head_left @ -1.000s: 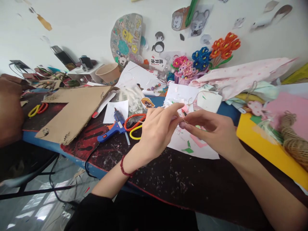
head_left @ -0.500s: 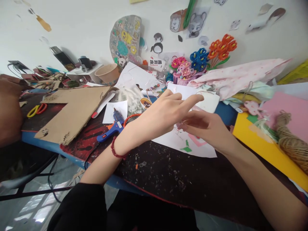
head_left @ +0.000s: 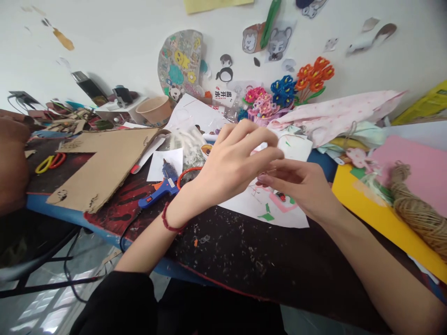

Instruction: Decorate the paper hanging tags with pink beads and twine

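Note:
My left hand (head_left: 233,163), with a dark red bracelet at the wrist, is above the white sheet, its fingers bent down. It meets my right hand (head_left: 303,179), whose thumb and fingers are pinched together. Whatever lies between the fingertips is too small and covered to name. Below both hands, the white sheet (head_left: 296,219) carries green scraps (head_left: 267,215) and a pink paper piece (head_left: 280,204). A blue glue gun (head_left: 162,188) rests to the left of my left forearm, close to an orange ring-shaped handle (head_left: 181,177).
Cut cardboard (head_left: 115,158) and scissors (head_left: 50,163) lie on the left, near another person's arm (head_left: 12,163). A yellow sheet (head_left: 366,209) and twine (head_left: 414,200) are on the right. Pipe-cleaner flowers (head_left: 284,90) stand at the back wall. Debris dots the dark tabletop (head_left: 244,260).
The left hand's index finger, stretched out before, has curled downward. The right hand keeps its pinch. The view has shifted slightly, moving the background a little left.

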`<state>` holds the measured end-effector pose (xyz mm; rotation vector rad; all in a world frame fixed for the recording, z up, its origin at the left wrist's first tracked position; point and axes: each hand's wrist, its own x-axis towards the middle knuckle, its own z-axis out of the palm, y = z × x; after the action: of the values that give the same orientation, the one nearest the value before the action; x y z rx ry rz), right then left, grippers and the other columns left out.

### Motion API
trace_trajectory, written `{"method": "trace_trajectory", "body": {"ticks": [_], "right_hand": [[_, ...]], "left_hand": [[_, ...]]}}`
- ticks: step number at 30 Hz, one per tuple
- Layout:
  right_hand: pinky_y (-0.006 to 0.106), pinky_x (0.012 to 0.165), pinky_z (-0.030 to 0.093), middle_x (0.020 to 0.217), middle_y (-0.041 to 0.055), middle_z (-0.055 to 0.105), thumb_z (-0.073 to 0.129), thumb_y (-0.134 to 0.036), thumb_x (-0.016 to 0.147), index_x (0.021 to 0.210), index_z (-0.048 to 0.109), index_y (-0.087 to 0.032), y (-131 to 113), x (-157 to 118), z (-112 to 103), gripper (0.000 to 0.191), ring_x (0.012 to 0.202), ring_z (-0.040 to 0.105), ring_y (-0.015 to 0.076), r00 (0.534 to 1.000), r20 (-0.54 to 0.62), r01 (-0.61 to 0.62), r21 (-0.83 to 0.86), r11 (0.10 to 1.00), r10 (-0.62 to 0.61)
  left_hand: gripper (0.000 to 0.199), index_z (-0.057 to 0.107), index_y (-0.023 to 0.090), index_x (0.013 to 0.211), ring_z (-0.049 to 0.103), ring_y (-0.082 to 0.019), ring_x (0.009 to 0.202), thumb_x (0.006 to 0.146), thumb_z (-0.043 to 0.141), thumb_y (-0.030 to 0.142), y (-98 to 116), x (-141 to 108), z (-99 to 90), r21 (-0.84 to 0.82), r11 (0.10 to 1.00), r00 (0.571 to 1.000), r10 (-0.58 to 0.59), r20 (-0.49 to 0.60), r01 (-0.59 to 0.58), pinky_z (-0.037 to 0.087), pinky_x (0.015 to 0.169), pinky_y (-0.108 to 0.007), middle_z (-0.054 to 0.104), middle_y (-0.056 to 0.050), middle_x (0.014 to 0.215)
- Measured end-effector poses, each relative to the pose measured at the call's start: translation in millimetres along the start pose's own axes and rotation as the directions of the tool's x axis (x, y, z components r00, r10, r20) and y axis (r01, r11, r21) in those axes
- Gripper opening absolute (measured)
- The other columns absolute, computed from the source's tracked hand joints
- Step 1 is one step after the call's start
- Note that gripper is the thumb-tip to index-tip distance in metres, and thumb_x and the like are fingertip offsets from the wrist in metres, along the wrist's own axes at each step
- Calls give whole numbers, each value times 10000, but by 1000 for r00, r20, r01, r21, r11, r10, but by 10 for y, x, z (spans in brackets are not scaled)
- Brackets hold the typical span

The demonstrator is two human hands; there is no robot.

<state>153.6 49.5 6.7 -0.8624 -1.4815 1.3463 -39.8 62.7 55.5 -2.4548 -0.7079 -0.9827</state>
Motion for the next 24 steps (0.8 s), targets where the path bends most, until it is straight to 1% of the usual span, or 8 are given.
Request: {"method": "trace_trajectory", "body": {"ticks": [2, 5, 8, 11, 15, 20, 22, 24], "right_hand": [[379, 891, 618, 957, 20, 768, 817, -298, 738, 967, 755, -244, -2, -2, -6, 243, 904, 740, 201, 1000, 13, 9, 2, 1000, -9], [380, 899, 614, 958, 24, 768, 812, -327, 743, 973, 752, -247, -2, -4, -7, 252, 925, 738, 206, 1000, 27, 16, -9, 1000, -15], [371, 891, 616, 954, 22, 768, 820, -321, 732, 966, 753, -251, -6, -6, 3, 254, 918, 740, 202, 1000, 22, 13, -13, 1000, -13], [371, 878, 621, 924, 21, 766, 825, -314, 724, 949, 755, -246, -10, -7, 13, 245, 898, 742, 202, 1000, 15, 8, -16, 1000, -8], [362, 875, 616, 917, 18, 764, 827, -309, 721, 932, 757, -246, -4, -5, 5, 231, 888, 738, 195, 1000, 23, 17, -16, 1000, -17], [338, 767, 635, 870, 24, 762, 827, -332, 723, 908, 749, -233, -9, -10, -8, 224, 811, 739, 192, 1000, -2, -9, -84, 996, 9], [331, 773, 638, 879, 30, 763, 830, -322, 720, 904, 742, -227, -10, -18, 0, 225, 810, 741, 192, 1000, -19, 3, -96, 995, -5], [321, 804, 636, 903, 30, 762, 833, -301, 718, 913, 738, -227, 1, -29, 14, 229, 821, 743, 187, 999, -35, 20, -89, 996, -23]], "left_hand": [[96, 623, 255, 1033, 556, -202, 969, 938, 610, 246, 31, -107, -4, 18, 1000, 1000, -8, 4, 8, 389, 824, -381, 686, -18, 1040], [86, 639, 253, 1018, 547, -194, 921, 943, 609, 281, 84, -203, -3, 29, 998, 998, -63, 15, 63, 369, 797, -373, 704, -15, 1016], [71, 647, 245, 996, 557, -185, 888, 940, 617, 276, 133, -230, 12, 36, 993, 993, -113, -30, 114, 362, 786, -372, 717, -4, 989], [80, 642, 243, 1004, 566, -176, 856, 924, 638, 246, 163, -237, 36, 48, 992, 991, -110, -71, 113, 364, 780, -372, 725, 7, 966], [69, 632, 238, 993, 567, -176, 843, 927, 627, 220, 161, -262, 63, 72, 993, 993, -88, -80, 94, 366, 776, -372, 728, 2, 939], [54, 622, 198, 949, 570, -170, 793, 907, 654, 209, 179, -300, 80, 140, 988, 994, -59, -87, 71, 373, 733, -358, 720, -3, 858], [47, 602, 180, 910, 561, -152, 725, 921, 634, 213, 234, -318, 93, 154, 983, 993, -92, -77, 103, 373, 683, -337, 695, -1, 782], [73, 579, 169, 896, 551, -131, 663, 954, 581, 213, 320, -342, 113, 140, 973, 982, -178, -56, 185, 376, 630, -302, 663, 4, 720]]}}
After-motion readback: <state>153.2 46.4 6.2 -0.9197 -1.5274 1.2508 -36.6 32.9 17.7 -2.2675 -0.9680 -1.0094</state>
